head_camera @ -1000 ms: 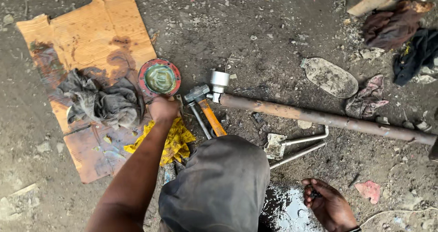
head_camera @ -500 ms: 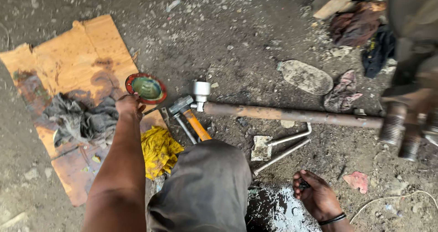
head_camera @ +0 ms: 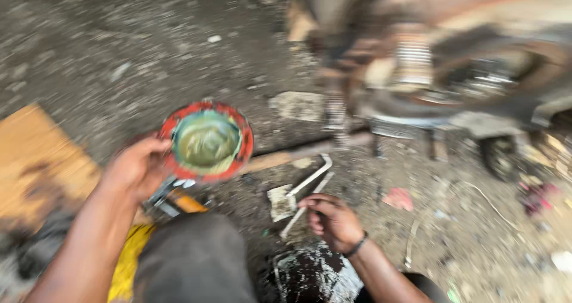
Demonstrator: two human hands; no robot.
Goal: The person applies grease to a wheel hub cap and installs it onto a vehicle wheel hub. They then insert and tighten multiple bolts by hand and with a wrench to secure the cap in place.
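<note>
My left hand (head_camera: 134,169) grips a round red-rimmed tin (head_camera: 207,141) holding greenish grease and has it lifted off the ground, open side up. My right hand (head_camera: 333,219) hovers low over the dirt with its fingers curled, close to a bent metal bar (head_camera: 310,184) and a small pale scrap (head_camera: 279,202); whether it holds anything is unclear. My knee in dark trousers (head_camera: 190,261) fills the bottom middle. The whole picture is blurred by motion.
Brown cardboard (head_camera: 36,160) lies at the left with a yellow cloth (head_camera: 128,261) beside my knee. A rusty pipe (head_camera: 298,154) runs across the ground. Greasy vehicle parts with a coil spring (head_camera: 411,58) loom at the upper right. A hammer with an orange handle (head_camera: 179,199) lies under the tin.
My left hand has picked the tin up off the cardboard and raised it. The view has swung right toward the vehicle parts. My right hand has moved up near the bent bar.
</note>
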